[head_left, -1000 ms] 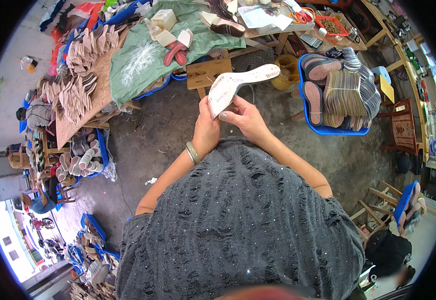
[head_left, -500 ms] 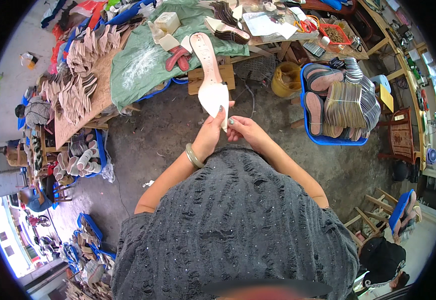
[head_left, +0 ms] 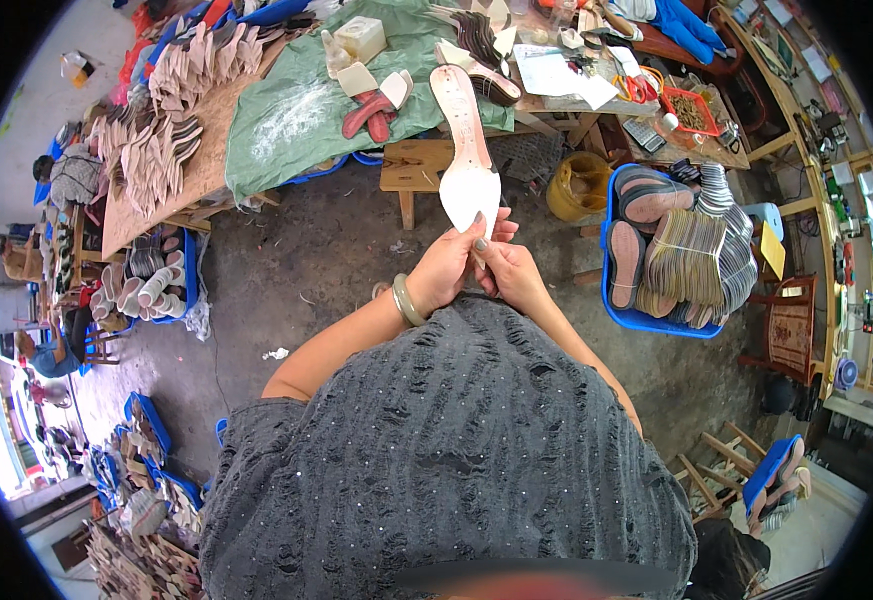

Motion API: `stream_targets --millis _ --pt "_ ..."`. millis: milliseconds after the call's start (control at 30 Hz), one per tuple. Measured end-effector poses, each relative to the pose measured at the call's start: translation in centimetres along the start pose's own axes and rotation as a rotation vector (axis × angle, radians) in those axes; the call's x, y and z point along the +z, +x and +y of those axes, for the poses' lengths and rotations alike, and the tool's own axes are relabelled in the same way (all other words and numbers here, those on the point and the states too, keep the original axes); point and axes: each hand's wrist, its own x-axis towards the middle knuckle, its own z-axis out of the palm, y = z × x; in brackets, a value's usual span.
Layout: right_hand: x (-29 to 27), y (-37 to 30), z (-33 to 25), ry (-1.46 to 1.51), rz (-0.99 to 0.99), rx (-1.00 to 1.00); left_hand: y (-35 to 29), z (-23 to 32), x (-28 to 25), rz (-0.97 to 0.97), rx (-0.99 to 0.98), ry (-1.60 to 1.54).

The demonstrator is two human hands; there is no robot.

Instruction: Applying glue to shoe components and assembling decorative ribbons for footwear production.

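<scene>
My left hand (head_left: 443, 268) and right hand (head_left: 512, 272) both grasp the wide end of a pale shoe insole (head_left: 463, 150). It points away from me, above the floor (head_left: 316, 270).

Matt, smooth pale insole (head_left: 468, 170); rough wooden stool (head_left: 418, 165)

We see a wooden workbench (head_left: 156, 215) at left bearing heaps of pale shoe insoles (head_left: 161, 130), with a green tarp (head_left: 286, 120) spread over its right part. On the tarp lie a white block (head_left: 361, 38) and two red soles (head_left: 371, 112). We note a blue crate (head_left: 624, 318) of stacked soles standing on the dirt floor (head_left: 316, 270).
</scene>
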Motion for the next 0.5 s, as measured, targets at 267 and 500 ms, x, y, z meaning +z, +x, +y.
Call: stream_targets --millis 267,500 --pt "-1.8 1.0 0.1 -0.095 0.100 -0.052 3.1 8.3 -7.9 0.322 0.204 0.031" --pt "-6.1 5.9 -0.6 -0.027 0.274 -0.034 13.1 17.5 -16.0 0.251 0.053 -0.120"
